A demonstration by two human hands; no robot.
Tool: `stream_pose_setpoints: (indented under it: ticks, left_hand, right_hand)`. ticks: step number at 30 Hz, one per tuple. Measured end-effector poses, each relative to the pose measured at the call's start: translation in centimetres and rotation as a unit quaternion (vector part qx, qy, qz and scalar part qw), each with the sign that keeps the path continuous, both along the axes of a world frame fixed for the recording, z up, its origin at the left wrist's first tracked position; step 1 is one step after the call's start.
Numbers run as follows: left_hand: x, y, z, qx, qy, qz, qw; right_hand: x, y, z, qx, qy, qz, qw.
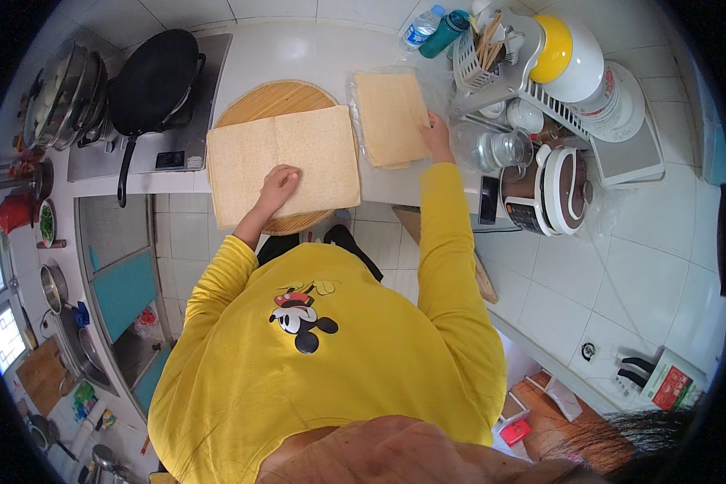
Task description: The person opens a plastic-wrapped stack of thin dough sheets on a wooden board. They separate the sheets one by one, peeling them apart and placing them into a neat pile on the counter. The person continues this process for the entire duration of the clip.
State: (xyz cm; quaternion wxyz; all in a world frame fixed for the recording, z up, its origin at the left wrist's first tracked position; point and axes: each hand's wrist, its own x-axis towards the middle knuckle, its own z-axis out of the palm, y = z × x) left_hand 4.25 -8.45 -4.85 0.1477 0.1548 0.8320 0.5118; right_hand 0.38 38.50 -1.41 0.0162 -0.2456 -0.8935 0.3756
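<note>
A large beige sheet, tofu skin by its look, lies over a round woven reed mat at the counter's front edge. Other layers show under its left edge. My left hand rests on the sheet's lower middle, fingers loosely curled, with nothing visible in them. To the right, a smaller stack of similar beige sheets lies on a clear plastic bag. My right hand holds the right edge of this stack between thumb and fingers; the fingertips are partly hidden.
A black frying pan stands on the cooktop at left, its handle jutting over the front edge. Right are a glass jug, a phone, an electric cooker and a dish rack. Behind stand a water bottle and teal bottle.
</note>
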Motion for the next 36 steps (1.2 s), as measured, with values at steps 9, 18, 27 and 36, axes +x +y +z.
stream_pose_setpoints:
  ticks: [9,18,27,36]
  left_hand:
    - [1.3,-0.6,1.2,0.117,-0.05,0.044,0.991]
    - [4.7,-11.2,1.0,-0.274,0.153,0.343,0.886]
    - [5.1,-15.1,-0.8,-0.198,0.121,0.3,0.925]
    - [3.8,-15.7,-1.4,-0.154,0.049,0.314,0.936]
  right_hand:
    - [0.7,-3.6,-1.6,0.301,0.022,-0.062,0.951]
    - [9.6,-22.5,0.7,-0.039,0.066,0.203,0.976]
    - [11.7,-23.6,-2.0,0.061,0.074,0.069,0.993]
    - [12.2,-19.6,-5.6,-0.123,0.052,-0.026,0.991]
